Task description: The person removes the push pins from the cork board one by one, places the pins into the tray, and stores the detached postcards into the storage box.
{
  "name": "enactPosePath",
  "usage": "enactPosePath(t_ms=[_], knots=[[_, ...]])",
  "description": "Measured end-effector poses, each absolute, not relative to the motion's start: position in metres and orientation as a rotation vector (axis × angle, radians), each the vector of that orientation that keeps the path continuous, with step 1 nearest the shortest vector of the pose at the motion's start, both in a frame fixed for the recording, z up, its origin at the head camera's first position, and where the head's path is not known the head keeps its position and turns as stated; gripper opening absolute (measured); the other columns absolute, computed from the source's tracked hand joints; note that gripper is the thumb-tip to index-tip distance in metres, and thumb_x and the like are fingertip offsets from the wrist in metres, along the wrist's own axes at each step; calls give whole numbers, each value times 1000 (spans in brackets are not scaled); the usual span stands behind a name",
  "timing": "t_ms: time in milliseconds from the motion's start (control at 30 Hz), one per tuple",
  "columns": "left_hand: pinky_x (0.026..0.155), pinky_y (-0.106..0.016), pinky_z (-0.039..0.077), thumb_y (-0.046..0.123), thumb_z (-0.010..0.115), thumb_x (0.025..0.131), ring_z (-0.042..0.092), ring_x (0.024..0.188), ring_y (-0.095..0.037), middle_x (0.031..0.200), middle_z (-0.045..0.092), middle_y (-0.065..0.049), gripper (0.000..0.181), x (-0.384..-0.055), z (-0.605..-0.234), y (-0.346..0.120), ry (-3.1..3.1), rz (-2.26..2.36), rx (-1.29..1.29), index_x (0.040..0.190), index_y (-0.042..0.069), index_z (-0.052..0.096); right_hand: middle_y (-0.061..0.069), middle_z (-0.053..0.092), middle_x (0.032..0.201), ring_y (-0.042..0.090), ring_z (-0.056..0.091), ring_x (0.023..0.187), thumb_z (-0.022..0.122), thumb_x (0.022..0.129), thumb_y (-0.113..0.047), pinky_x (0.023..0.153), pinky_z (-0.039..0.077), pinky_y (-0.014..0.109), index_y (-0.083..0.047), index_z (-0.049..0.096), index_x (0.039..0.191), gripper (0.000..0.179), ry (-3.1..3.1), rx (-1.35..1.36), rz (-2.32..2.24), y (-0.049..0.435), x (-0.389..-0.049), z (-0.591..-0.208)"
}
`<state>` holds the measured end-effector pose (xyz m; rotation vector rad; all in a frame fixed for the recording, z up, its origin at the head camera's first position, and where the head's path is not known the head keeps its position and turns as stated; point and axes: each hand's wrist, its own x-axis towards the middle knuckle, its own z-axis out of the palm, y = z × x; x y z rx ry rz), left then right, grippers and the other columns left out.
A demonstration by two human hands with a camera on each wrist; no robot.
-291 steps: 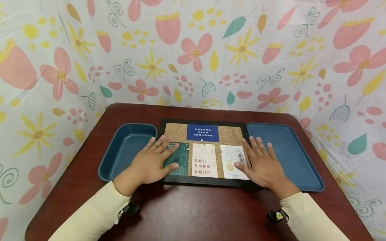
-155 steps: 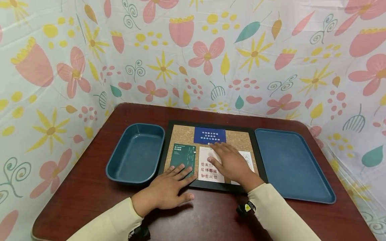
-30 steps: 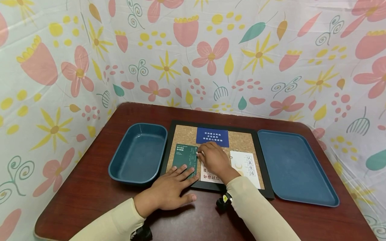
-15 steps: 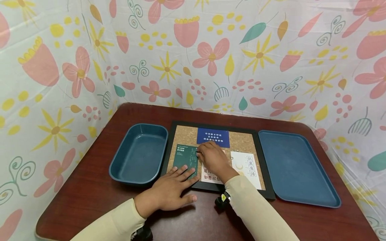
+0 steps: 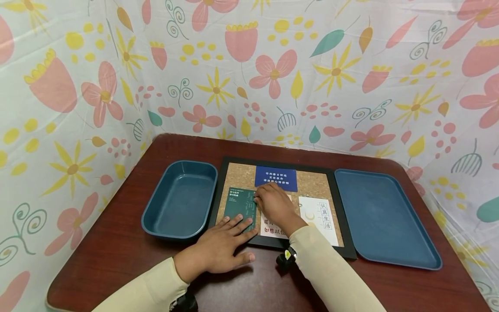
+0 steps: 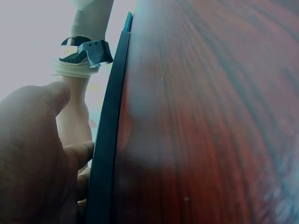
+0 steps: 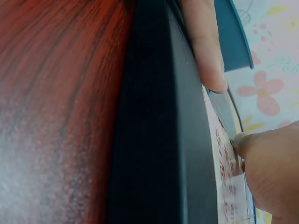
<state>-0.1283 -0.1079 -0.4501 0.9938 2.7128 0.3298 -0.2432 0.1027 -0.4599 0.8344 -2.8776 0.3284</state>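
A black-framed corkboard (image 5: pixel 241 173) lies on the table with several cards on it. My left hand (image 5: pixel 220 247) rests with spread fingers on the lower end of the green card (image 5: pixel 238 203) and the frame's near edge. My right hand (image 5: pixel 274 207) has its thumb and fingertips together at the green card's upper right edge, pinching a small pushpin that they now mostly hide. Beneath that hand, a white card with red writing (image 5: pixel 270 230) is partly covered. The blue card (image 5: pixel 286 174) is above it. In the right wrist view the thumb (image 7: pixel 240 140) touches the board's surface.
A deep blue tray (image 5: pixel 146 216) stands left of the board and a shallow blue tray (image 5: pixel 386 216) right of it. A white card with a moon drawing (image 5: pixel 312 223) is on the board's right. Behind the table (image 5: pixel 97 242) hangs a flowered cloth (image 5: pixel 249 108).
My left hand shifted from the board's left side to its lower edge. My right hand moved left from the right-hand card to the green card's pushpin and has stayed there over the last second.
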Motion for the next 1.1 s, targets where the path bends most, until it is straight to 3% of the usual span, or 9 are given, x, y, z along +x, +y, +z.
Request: enactPosePath(t_ms=[733, 1100], knots=[[124, -50, 12, 68, 28, 104, 8, 156, -22, 170, 16, 4, 68, -129, -450, -108, 2713, 339, 995, 163, 35, 26, 8, 62, 138, 26, 49, 134, 56, 108, -22, 117, 34, 43, -8, 70, 120, 24, -2926, 787, 373, 100, -245, -460], [124, -51, 12, 70, 27, 104, 8, 156, -23, 170, 16, 3, 69, -129, -450, -109, 2708, 344, 1001, 163, 35, 26, 7, 63, 134, 25, 50, 132, 55, 108, -23, 116, 35, 43, -12, 68, 112, 18, -2962, 748, 423, 99, -242, -458]])
